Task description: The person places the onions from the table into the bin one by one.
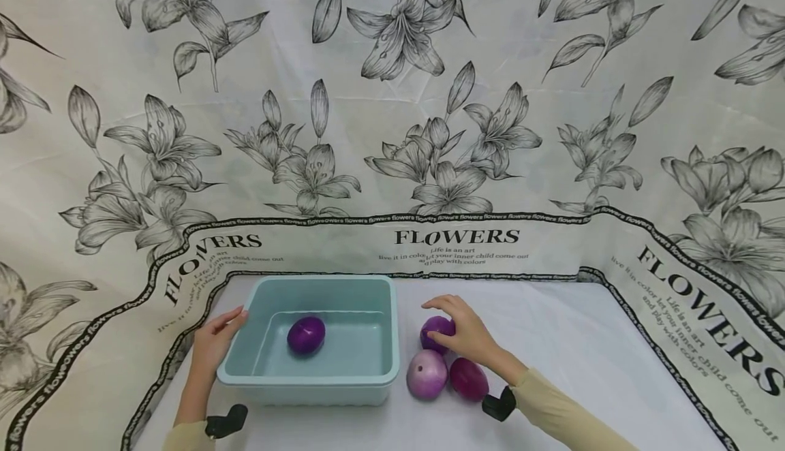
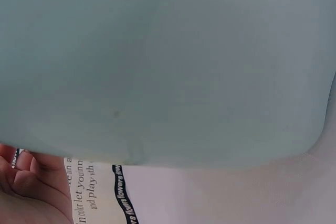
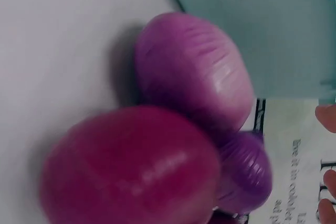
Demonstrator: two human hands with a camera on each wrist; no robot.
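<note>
A pale blue plastic bin [image 1: 313, 377] stands at the left of the white-covered table, with a dark purple rounded piece [image 1: 306, 336] inside. My left hand [image 1: 216, 335] holds the bin's left rim; the left wrist view shows its bent fingers [image 2: 31, 174] beside the bin wall. To the right of the bin lie three glossy, fruit-like pieces: a purple one [image 1: 437, 333], a light purple one [image 1: 427, 374] with a small dark hole, and a magenta one [image 1: 469, 379]. My right hand [image 1: 466, 334] is over the purple piece, thumb and fingers spread around it.
Behind and beside the table hangs a white cloth [image 1: 454, 246] printed with flowers and lettering. Black wrist-worn devices [image 1: 227, 422] sit on both forearms. White tabletop [image 1: 552, 342] extends to the right of the pieces.
</note>
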